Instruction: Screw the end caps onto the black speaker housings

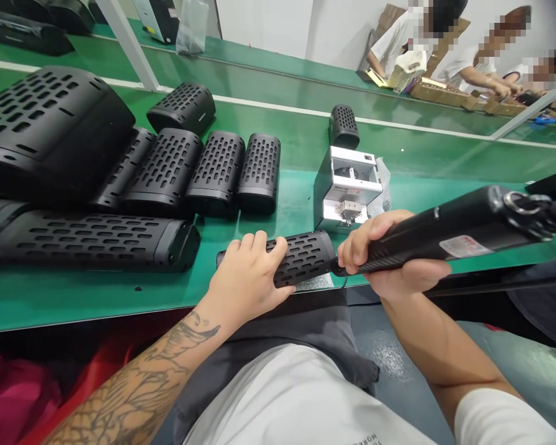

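The power driver [454,230] clenched in the right hand [374,232] could skid if the left hand [249,270], splayed round the perforated case [306,256], slackens.

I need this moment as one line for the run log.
left hand: on perforated black unit | right hand: gripping black handheld tool, nose near unit's right end | nearby: silver machine, other black units

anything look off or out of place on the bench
One oddity: a small dark scrap lies loose on the green bench, on the near side of the long perforated housing. I can't tell what it is. Nothing looks spilled.
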Action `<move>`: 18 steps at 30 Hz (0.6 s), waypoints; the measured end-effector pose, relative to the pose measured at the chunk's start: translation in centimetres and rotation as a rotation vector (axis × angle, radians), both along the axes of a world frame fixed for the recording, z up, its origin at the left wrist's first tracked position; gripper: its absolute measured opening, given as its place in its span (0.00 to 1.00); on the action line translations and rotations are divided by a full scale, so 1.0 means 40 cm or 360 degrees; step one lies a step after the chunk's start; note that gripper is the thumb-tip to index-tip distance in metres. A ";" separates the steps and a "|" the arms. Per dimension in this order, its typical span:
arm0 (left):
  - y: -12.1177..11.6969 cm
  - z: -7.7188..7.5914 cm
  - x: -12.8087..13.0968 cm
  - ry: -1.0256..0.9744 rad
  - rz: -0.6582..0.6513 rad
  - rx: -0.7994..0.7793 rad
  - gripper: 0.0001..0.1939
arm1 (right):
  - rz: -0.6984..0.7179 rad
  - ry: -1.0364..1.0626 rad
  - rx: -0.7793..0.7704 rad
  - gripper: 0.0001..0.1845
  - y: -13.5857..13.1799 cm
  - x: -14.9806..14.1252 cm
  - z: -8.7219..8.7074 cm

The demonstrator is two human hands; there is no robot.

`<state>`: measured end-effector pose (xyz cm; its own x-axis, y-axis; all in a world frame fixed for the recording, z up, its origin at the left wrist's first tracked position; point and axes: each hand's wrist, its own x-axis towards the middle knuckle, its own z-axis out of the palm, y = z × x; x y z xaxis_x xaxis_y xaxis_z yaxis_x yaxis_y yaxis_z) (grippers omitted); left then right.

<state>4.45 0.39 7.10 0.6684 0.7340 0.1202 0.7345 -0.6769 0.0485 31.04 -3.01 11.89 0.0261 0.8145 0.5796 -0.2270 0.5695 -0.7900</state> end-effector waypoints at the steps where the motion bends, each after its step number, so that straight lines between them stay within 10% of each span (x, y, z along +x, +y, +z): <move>1: 0.000 0.006 0.003 0.0043 0.0003 -0.0018 0.40 | 0.0011 0.0012 -0.0049 0.31 0.002 0.002 -0.002; 18: -0.006 0.011 0.011 0.0118 -0.0046 -0.0060 0.39 | 0.0118 -0.0142 -0.0026 0.41 -0.021 -0.013 -0.059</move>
<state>4.90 0.14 7.56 0.6953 0.7175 0.0425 0.7173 -0.6964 0.0208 30.51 -3.85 9.53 -0.0860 0.8217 0.5634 -0.1963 0.5404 -0.8182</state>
